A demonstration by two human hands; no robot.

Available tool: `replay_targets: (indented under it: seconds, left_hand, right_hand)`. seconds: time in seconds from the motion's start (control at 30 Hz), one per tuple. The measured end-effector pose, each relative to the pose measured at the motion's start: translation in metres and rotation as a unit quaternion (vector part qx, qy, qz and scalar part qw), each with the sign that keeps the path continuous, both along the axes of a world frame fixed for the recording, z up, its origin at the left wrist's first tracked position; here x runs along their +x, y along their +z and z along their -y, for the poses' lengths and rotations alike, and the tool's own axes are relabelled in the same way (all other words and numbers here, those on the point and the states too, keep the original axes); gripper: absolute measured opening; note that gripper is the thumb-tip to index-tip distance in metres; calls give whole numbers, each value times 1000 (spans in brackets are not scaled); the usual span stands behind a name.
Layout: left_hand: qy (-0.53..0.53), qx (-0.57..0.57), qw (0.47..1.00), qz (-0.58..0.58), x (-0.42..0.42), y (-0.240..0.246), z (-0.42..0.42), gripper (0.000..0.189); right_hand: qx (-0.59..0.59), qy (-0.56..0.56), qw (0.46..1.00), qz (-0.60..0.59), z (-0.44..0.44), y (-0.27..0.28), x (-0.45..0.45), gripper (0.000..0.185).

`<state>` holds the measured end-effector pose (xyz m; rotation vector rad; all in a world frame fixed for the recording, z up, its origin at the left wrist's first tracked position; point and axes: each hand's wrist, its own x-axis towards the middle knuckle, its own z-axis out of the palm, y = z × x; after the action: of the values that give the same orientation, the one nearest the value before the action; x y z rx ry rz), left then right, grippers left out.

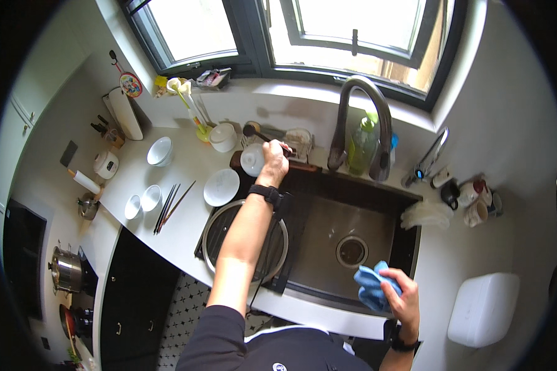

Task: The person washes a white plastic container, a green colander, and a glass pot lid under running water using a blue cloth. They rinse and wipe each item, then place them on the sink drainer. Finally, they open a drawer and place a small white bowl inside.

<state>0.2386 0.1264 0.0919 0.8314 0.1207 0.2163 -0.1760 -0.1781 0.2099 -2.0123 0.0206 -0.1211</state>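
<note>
My left hand reaches to the back of the sink, closed around the dark handle of a ladle-like utensil. Its round end points left, above a small rack with items in it. Just left of that wrist is a white bowl; a white plate lies nearer on the counter. Above the front right of the sink, my right hand grips a bunched blue cloth. Under my left forearm, a round glass lid with a pale rim rests over a black drain mat, partly hidden.
A dark faucet arches beside a green soap bottle. Leftward stand white bowls, chopsticks and a lidded white pot. Stacked translucent lids, several mugs and a white bin are at right.
</note>
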Motion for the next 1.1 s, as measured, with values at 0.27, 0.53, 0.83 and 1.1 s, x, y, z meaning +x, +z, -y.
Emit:
replay_targets:
  seconds: [0.27, 0.53, 0.83, 1.1]
  left_hand:
    - [67, 56, 994, -64, 78, -70, 11, 89]
    - [-150, 444, 879, -83, 31, -14, -5, 66]
    - [-231, 701, 675, 2, -154, 60, -97, 36]
    - [-216, 732, 623, -169, -262, -5, -140, 40]
  right_hand:
    - [-35, -69, 996, -47, 8, -6, -12, 24]
    - [-28, -43, 997, -50, -4, -1, -4, 25]
    - [107, -32, 994, -19, -27, 16, 26, 39]
    - [381, 8, 923, -56, -63, -1, 74, 73]
